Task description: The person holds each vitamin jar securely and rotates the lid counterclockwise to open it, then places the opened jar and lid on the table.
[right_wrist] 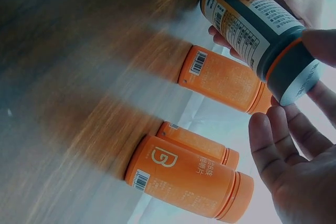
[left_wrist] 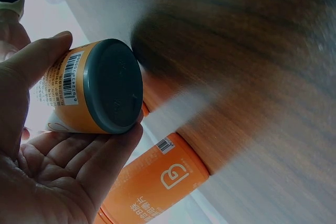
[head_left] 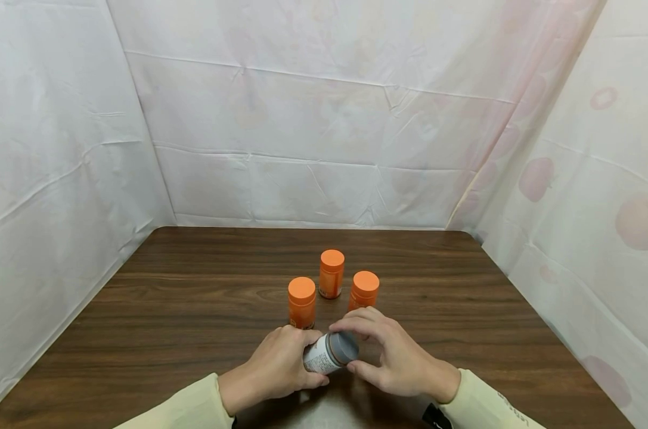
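Note:
A grey pill bottle [head_left: 319, 356] with a white printed label lies tilted in my left hand [head_left: 281, 364], whose thumb and fingers grip its body. Its grey cap [head_left: 343, 347] points right and up. Around that cap, the thumb and forefinger of my right hand [head_left: 396, 357] pinch the rim; the other fingers stand off it in the right wrist view. The bottle's dark base [left_wrist: 115, 85] faces the left wrist camera. Just beyond the hands, three orange bottles stand upright: a left one [head_left: 302, 308], a far one [head_left: 331, 274] and a right one [head_left: 364, 287], partly hidden by my right hand.
The dark wood-grain table [head_left: 205, 286] extends around the bottles. White sheeting [head_left: 302, 190] rises at its back and both sides. Pale sleeves [head_left: 484, 396] cover both forearms.

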`<state>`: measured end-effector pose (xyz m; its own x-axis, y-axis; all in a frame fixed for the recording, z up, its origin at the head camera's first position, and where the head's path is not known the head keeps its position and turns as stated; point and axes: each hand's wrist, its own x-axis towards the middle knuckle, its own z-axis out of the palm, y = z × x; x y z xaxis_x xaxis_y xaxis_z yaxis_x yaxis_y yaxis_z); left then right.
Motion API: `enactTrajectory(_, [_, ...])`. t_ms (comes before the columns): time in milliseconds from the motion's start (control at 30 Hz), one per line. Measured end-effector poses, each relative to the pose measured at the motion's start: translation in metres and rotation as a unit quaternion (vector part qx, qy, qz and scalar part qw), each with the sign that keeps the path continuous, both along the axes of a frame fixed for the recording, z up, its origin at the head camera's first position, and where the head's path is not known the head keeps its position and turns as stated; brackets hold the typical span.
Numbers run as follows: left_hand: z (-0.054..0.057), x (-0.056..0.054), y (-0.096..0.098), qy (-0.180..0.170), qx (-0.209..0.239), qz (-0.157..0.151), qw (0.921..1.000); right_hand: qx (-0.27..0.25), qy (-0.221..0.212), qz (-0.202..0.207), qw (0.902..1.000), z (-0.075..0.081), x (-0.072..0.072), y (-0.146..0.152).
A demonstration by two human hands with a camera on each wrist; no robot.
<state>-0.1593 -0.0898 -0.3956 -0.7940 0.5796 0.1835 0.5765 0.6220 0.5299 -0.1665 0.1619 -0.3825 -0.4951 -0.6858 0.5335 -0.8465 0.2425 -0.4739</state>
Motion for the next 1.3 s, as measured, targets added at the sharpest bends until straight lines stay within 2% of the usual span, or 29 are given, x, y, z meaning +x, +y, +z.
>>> enactTrajectory(300, [0.0002, -0.0001, 0.0004, 0.003, 0.002, 0.001, 1.0, -0.005, -0.003, -0.008, 1.0, -0.002, 0.0003, -0.0009])
enactTrajectory(900, [-0.0017, 0.0003, -0.0003, 0.002, 0.007, 0.006, 1.0, -0.003, -0.053, -0.118, 0.9916, -0.0046, 0.0029, -0.0049])
enactTrajectory(1100, [-0.0012, 0.0008, 0.0001, -0.001, 0.007, 0.007, 0.9999, 0.004, -0.078, -0.112, 0.9906, -0.0042, 0.0027, -0.0055])
enactTrajectory(1300, [-0.0011, 0.001, 0.0002, -0.003, 0.007, 0.007, 0.9999, 0.001, -0.074, -0.1, 0.9922, -0.0037, 0.0025, -0.0053])
